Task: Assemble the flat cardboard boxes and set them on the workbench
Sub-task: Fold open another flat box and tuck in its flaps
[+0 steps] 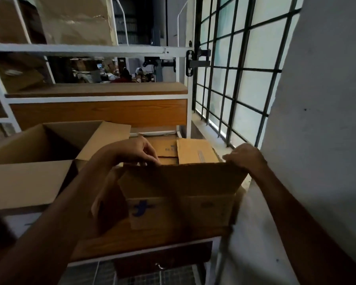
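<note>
A brown cardboard box [179,194] with a blue logo stands upright on the wooden workbench [152,241] in front of me. Its near top flap stands raised. My left hand [136,151] pinches the flap's top edge at its left end. My right hand [245,157] grips the same edge at its right corner. Behind the flap, part of the box's far flaps or other cardboard pieces [195,151] shows. A larger open cardboard box [39,161] stands on the bench to the left.
A white metal shelf frame [90,50] with a wooden shelf [99,89] rises behind the bench, holding brown packages. A barred window [234,68] and a white wall [317,120] are on the right. A drawer with a handle [162,262] hangs under the bench.
</note>
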Tool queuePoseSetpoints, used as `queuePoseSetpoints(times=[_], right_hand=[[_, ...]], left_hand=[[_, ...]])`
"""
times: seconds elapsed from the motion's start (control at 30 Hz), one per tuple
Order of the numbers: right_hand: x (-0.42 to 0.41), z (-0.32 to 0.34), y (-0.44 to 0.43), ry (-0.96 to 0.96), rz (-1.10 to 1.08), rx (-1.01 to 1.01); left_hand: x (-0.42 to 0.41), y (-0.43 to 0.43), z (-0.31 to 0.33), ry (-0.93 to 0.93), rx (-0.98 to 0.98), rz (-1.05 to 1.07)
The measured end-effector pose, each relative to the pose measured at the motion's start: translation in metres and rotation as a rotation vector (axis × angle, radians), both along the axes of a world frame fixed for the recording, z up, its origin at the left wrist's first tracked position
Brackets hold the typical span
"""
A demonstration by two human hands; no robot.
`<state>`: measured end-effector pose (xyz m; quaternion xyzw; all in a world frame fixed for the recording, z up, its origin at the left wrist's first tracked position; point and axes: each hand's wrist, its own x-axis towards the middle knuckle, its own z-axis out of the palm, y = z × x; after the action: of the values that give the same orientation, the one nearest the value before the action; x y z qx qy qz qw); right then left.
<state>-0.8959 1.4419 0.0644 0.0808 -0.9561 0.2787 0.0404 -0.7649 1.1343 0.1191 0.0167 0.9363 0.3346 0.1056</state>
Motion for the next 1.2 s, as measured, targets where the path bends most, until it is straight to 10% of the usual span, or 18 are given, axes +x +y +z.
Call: queuePoseSetpoints(times=[0.2, 0.37, 0.67, 0.87, 1.03, 1.2], right_hand=[[0.061, -0.017, -0.022, -0.262, 0.583, 0.284], [0.083, -0.096, -0.051, -0.265, 0.578, 0.236], [0.086, -0.144, -0.067, 0.154, 0.555, 0.152], [0.059, -0.138, -0.089, 0.057, 0.536, 0.209], [0.044, -0.125, -0.099, 0.425, 0.348, -0.12], [0.01, -0.097, -0.095, 0.949, 0.173, -0.225]], left_hand=[[0.006, 0.037, -0.067, -0.478, -0.077, -0.083], [0.0, 0.048, -0.163, -0.018, -0.566, 0.014], [-0.001, 0.057, -0.211, 0.412, -0.55, 0.184], [-0.022, 0.069, -0.194, 0.544, -0.577, 0.237], [-0.051, 0.06, -0.189, 0.732, -0.46, 0.249], [-0.097, 0.064, -0.183, 0.499, -0.448, 0.019]])
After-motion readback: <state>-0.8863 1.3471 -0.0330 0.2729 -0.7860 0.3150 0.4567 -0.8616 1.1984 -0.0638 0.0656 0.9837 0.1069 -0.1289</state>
